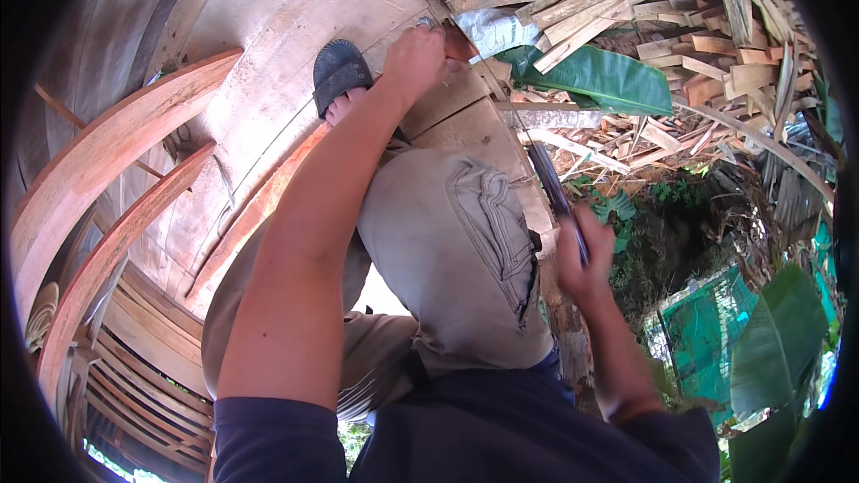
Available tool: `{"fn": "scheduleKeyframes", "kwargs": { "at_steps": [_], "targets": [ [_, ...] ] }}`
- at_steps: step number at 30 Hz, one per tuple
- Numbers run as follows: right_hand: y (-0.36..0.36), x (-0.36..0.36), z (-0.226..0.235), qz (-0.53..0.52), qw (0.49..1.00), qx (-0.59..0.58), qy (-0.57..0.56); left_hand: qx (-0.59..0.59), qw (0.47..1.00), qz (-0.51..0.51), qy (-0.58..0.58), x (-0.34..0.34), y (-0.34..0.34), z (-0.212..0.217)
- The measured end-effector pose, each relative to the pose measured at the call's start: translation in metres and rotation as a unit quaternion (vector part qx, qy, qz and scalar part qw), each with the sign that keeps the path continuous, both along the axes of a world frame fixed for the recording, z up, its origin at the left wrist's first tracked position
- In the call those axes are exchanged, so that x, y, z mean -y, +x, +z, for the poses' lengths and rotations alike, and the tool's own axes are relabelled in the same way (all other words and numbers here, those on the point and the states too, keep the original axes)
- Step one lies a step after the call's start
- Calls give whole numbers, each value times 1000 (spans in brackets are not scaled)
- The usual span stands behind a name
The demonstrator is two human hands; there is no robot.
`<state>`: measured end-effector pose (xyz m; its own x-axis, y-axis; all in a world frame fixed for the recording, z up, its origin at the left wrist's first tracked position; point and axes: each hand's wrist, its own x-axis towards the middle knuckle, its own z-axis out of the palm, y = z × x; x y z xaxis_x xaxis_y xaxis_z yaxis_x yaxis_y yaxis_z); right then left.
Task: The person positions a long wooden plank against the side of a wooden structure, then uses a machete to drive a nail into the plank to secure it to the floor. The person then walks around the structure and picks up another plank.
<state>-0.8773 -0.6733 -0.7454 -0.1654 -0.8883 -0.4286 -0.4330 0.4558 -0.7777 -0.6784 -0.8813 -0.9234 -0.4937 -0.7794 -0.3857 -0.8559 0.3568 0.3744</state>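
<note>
My right fingers [598,237] are clasping a long, dark, slender tool [555,190] right of the flat, pale-brown wooden plank [467,139], while my left fingers [431,46], contents unclear, are curling beyond it, perhaps for bracing.

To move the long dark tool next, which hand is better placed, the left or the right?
Likely the right hand: it is closed around the near end of the long dark tool. The left hand is farther forward, beside the reddish-brown piece.
</note>
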Motion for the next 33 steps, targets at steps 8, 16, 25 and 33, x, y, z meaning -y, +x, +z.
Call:
{"fn": "scheduleKeyframes", "kwargs": {
  "at_steps": [8, 16, 25, 33],
  "targets": [
    [5, 9, 1, -6, 999, 25, 19, 14, 1000, 1, -16, 1, 6, -9],
    [13, 44, -31, -9, 1000, 15, -12, 23, 1000, 0, 3, -2, -2, -1],
    [-34, -55, 33, 49, 999, 13, 10, 50, 997, 5, 54, 2, 0, 13],
    [30, 86, -73, -20, 999, 8, -28, 25, 999, -2, 22, -1, -9, 1]
  ]
}}
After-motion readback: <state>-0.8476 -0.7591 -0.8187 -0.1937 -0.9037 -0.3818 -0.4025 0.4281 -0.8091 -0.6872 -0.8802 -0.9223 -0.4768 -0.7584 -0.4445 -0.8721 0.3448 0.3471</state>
